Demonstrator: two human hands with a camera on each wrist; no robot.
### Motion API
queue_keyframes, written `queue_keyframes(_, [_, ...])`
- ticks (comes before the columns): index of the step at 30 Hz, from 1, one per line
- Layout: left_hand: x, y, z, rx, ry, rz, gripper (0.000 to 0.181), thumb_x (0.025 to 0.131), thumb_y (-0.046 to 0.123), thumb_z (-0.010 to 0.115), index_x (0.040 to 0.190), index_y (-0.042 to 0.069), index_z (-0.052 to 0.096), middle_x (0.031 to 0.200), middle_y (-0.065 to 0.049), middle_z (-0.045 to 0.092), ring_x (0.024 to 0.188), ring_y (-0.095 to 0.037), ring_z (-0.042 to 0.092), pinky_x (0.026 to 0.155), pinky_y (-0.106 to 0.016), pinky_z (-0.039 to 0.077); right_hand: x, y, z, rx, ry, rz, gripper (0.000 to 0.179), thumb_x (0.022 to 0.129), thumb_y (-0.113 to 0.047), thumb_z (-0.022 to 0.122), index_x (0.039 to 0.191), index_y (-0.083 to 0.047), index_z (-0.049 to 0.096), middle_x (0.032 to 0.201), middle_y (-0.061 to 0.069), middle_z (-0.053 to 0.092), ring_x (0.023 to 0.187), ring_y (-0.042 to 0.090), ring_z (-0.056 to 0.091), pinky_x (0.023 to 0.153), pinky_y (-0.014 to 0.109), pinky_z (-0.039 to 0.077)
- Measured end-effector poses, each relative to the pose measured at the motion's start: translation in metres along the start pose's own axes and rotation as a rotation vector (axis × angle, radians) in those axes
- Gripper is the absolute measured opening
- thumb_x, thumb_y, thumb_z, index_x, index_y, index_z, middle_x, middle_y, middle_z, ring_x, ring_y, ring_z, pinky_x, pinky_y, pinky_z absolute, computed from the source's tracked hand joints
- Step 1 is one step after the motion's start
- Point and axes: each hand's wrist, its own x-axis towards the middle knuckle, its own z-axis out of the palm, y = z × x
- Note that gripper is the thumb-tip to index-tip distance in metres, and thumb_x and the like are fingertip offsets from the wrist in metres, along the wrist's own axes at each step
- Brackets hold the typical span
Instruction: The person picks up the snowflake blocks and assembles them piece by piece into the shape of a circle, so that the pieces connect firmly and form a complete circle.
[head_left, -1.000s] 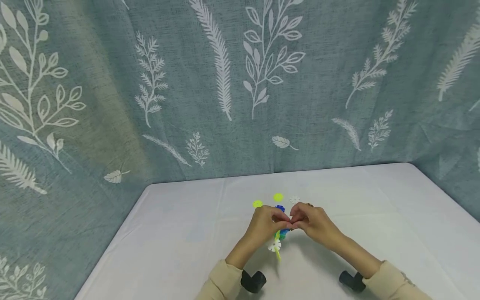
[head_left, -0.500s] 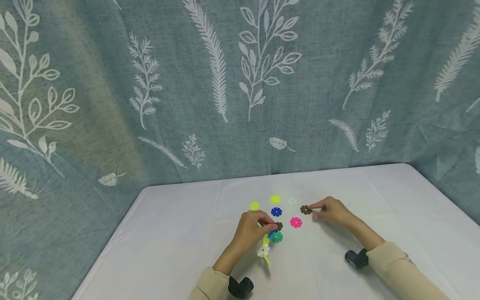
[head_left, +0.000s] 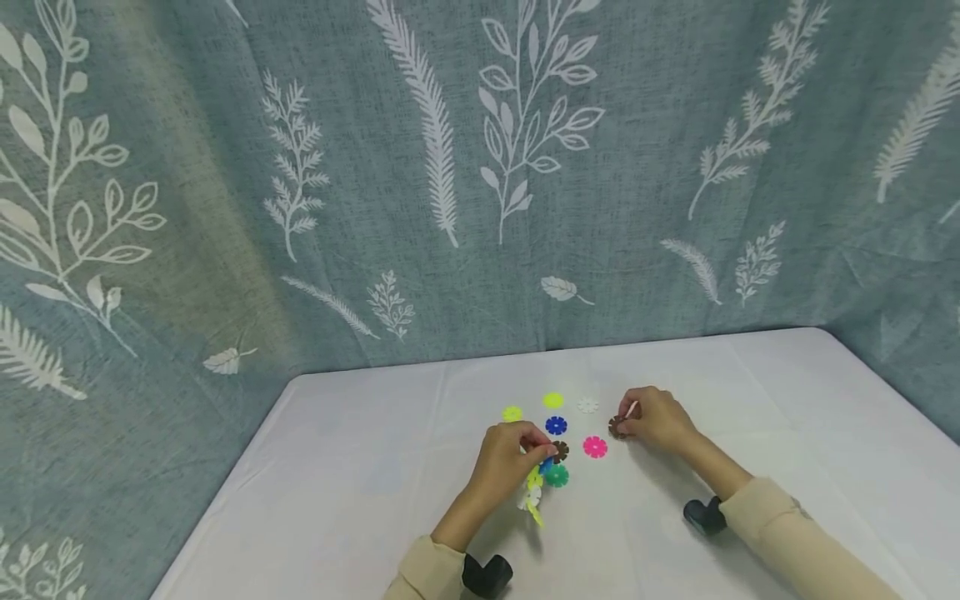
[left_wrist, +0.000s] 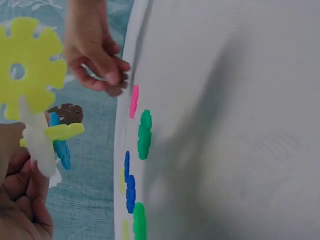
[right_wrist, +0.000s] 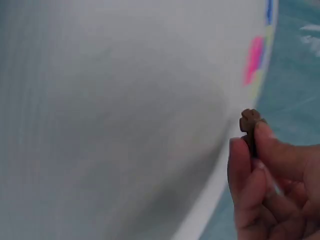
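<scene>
My left hand (head_left: 506, 467) pinches a chain of notched plastic interlocking discs above the table. In the left wrist view the chain has a large yellow disc (left_wrist: 42, 65), a white disc (left_wrist: 37, 142) seen nearly edge-on, a blue disc (left_wrist: 61, 150) and a brown disc (left_wrist: 71, 113) at its far end. Off to the right, my right hand (head_left: 662, 421) holds a separate brown disc (right_wrist: 251, 120) between thumb and fingers, its lower part hidden by them. Between the hands lies a pink disc (head_left: 595, 447).
On the white tablecloth (head_left: 750, 433), several loose discs lie close around the left hand: a green disc (head_left: 557, 476), a dark blue disc (head_left: 556, 425), a white disc (head_left: 588, 405) and a yellow disc (head_left: 553, 400). A patterned blue-green curtain (head_left: 480, 317) hangs behind the table.
The hands were together over the discs a second ago. My right hand has since moved right to the brown disc and now grips it; my left hand stays with the chain.
</scene>
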Motion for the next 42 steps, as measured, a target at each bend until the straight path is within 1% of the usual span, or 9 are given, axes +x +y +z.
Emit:
queue_keyframes(2, [0.000, 0.002, 0.000, 0.018, 0.003, 0.008, 0.006, 0.079, 0.012, 0.071, 0.076, 0.006, 0.069, 0.070, -0.001, 0.067, 0.062, -0.002, 0.047, 0.056, -0.014, 0.040, -0.007, -0.012, 0.002, 0.132, -0.032, 0.022, 0.010, 0.077, -0.005, 0.069, 0.084, -0.001, 0.062, 0.068, 0.004, 0.066, 0.059, 0.012, 0.059, 0.055, 0.027, 0.046])
queue_keyframes(5, [0.000, 0.004, 0.000, 0.037, 0.006, 0.038, 0.007, 0.079, 0.010, 0.071, 0.075, 0.006, 0.068, 0.069, -0.002, 0.066, 0.062, -0.002, 0.048, 0.056, -0.014, 0.040, -0.017, -0.030, 0.008, 0.347, -0.100, 0.082, 0.014, 0.080, -0.006, 0.067, 0.089, 0.003, 0.061, 0.072, 0.007, 0.068, 0.062, 0.012, 0.063, 0.059, 0.029, 0.052])
queue_keyframes(8, [0.000, 0.007, 0.001, 0.043, 0.006, 0.066, 0.007, 0.079, 0.010, 0.070, 0.074, 0.006, 0.067, 0.069, -0.003, 0.066, 0.063, -0.004, 0.053, 0.058, -0.016, 0.043, -0.024, -0.041, 0.013, 0.470, -0.135, 0.126, 0.018, 0.082, -0.008, 0.065, 0.092, 0.005, 0.060, 0.076, 0.008, 0.070, 0.065, 0.011, 0.064, 0.065, 0.031, 0.054])
queue_keyframes(12, [-0.001, 0.012, 0.002, 0.053, 0.023, 0.108, 0.007, 0.080, 0.010, 0.070, 0.074, 0.006, 0.067, 0.070, -0.003, 0.067, 0.065, -0.006, 0.056, 0.060, -0.017, 0.045, -0.029, -0.046, 0.013, 0.501, -0.123, 0.184, 0.018, 0.082, -0.011, 0.065, 0.091, 0.004, 0.060, 0.073, 0.004, 0.068, 0.064, 0.010, 0.063, 0.066, 0.029, 0.053])
queue_keyframes(17, [-0.006, 0.016, 0.004, 0.095, 0.090, 0.162, 0.008, 0.079, 0.011, 0.071, 0.074, 0.006, 0.066, 0.068, -0.001, 0.065, 0.064, -0.006, 0.054, 0.060, -0.016, 0.041, -0.031, -0.053, 0.014, 0.589, -0.118, 0.262, 0.016, 0.084, -0.007, 0.062, 0.092, 0.007, 0.060, 0.077, 0.006, 0.066, 0.063, 0.008, 0.062, 0.066, 0.025, 0.054])
queue_keyframes(24, [-0.013, 0.020, 0.007, 0.139, 0.210, 0.138, 0.009, 0.078, 0.011, 0.071, 0.073, 0.007, 0.064, 0.067, -0.001, 0.063, 0.065, -0.009, 0.054, 0.064, -0.022, 0.040, -0.039, -0.063, 0.025, 0.744, -0.028, 0.312, 0.020, 0.087, -0.002, 0.056, 0.101, 0.013, 0.056, 0.083, 0.012, 0.066, 0.061, 0.008, 0.064, 0.061, 0.020, 0.053])
queue_keyframes(31, [-0.017, 0.015, 0.011, 0.169, 0.286, 0.128, 0.010, 0.077, 0.008, 0.070, 0.072, 0.007, 0.062, 0.065, -0.001, 0.059, 0.062, -0.010, 0.050, 0.062, -0.022, 0.038, -0.041, -0.071, 0.038, 0.798, 0.042, 0.349, 0.018, 0.087, 0.001, 0.055, 0.100, 0.014, 0.055, 0.082, 0.013, 0.066, 0.059, 0.009, 0.064, 0.059, 0.018, 0.052])
queue_keyframes(38, [-0.020, 0.012, 0.014, 0.192, 0.369, 0.166, 0.011, 0.075, 0.005, 0.071, 0.071, 0.006, 0.060, 0.064, -0.001, 0.058, 0.060, -0.009, 0.046, 0.059, -0.021, 0.036, -0.037, -0.075, 0.040, 0.804, -0.002, 0.331, 0.016, 0.087, 0.002, 0.053, 0.098, 0.014, 0.053, 0.082, 0.012, 0.065, 0.056, 0.007, 0.062, 0.058, 0.017, 0.051])
queue_keyframes(42, [-0.021, 0.013, 0.016, 0.204, 0.380, 0.176, 0.012, 0.074, 0.004, 0.071, 0.071, 0.005, 0.060, 0.064, -0.002, 0.058, 0.061, -0.010, 0.047, 0.060, -0.022, 0.038, -0.037, -0.074, 0.041, 0.809, -0.034, 0.314, 0.016, 0.087, 0.002, 0.052, 0.098, 0.014, 0.053, 0.080, 0.011, 0.065, 0.056, 0.006, 0.061, 0.058, 0.016, 0.051])
